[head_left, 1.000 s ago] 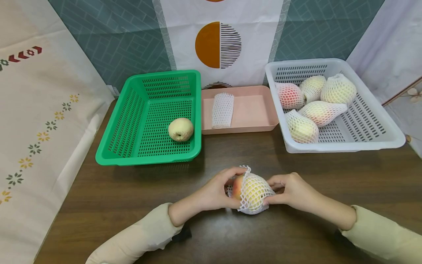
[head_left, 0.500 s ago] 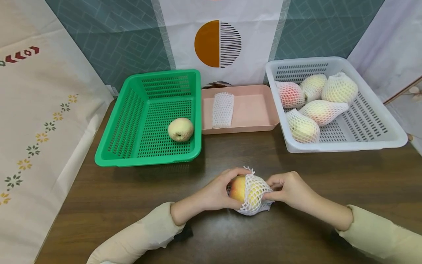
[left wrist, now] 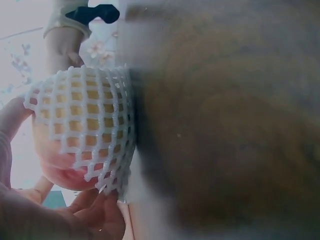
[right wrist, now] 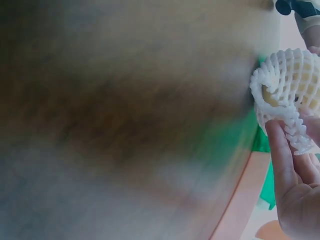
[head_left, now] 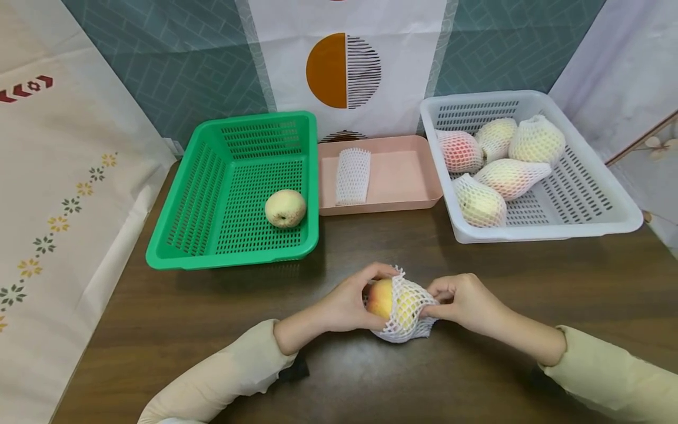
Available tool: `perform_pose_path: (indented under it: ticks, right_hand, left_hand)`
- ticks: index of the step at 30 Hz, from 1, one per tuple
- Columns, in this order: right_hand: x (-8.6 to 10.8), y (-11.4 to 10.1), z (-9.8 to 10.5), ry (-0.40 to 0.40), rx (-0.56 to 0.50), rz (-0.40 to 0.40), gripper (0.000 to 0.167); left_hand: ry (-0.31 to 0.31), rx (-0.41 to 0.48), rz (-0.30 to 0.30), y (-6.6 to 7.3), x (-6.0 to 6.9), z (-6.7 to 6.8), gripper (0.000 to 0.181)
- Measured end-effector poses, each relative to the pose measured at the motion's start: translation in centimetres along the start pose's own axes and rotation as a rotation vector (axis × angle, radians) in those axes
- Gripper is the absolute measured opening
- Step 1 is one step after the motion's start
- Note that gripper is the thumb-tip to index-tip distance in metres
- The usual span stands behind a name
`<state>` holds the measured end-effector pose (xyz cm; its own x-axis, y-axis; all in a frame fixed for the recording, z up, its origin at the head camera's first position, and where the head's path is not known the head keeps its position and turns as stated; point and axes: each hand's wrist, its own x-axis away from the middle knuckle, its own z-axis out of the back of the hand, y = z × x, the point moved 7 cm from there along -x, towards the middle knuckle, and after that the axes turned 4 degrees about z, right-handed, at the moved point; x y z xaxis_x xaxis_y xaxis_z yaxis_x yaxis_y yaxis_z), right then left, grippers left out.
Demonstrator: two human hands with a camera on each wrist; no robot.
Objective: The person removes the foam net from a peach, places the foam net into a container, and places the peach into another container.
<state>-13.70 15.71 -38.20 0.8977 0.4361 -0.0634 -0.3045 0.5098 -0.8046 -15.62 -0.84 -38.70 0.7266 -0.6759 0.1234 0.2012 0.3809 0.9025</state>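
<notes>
Green basket [head_left: 228, 260]: one bare fruit [head_left: 285, 208], front right corner; presumably to do. Left hand [head_left: 346, 305]: fingers curled round part-netted peach [head_left: 380, 298], before pink tray [head_left: 399, 176] (one spare net [head_left: 353, 176], left end). Right hand [head_left: 462, 303] pinches net's end. White basket [head_left: 545, 232]: five netted fruits [head_left: 512, 178], done.

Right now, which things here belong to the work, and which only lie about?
Likely in the work:
yellow-red fruit, gripped by the left hand
foam net partly over it, pinched by the right hand
spare net in the pink tray
bare fruit in the green basket
netted fruits in the white basket

Likely only around:
wall cloth
flowered cloth
</notes>
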Motion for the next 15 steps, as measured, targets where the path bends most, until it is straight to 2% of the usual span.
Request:
perform_pose_path:
  ticks: [10,15]
  right_hand:
    - [-0.2,0.2,0.5,-0.027,-0.02,-0.047,0.015]
    - [-0.3,0.3,0.6,-0.04,-0.015,-0.062,0.015]
  left_hand:
    - [0.041,0.04,-0.047,-0.1,-0.3,0.7,0.072]
    - [0.061,0.054,-0.041,-0.1,-0.2,1.5,0.072]
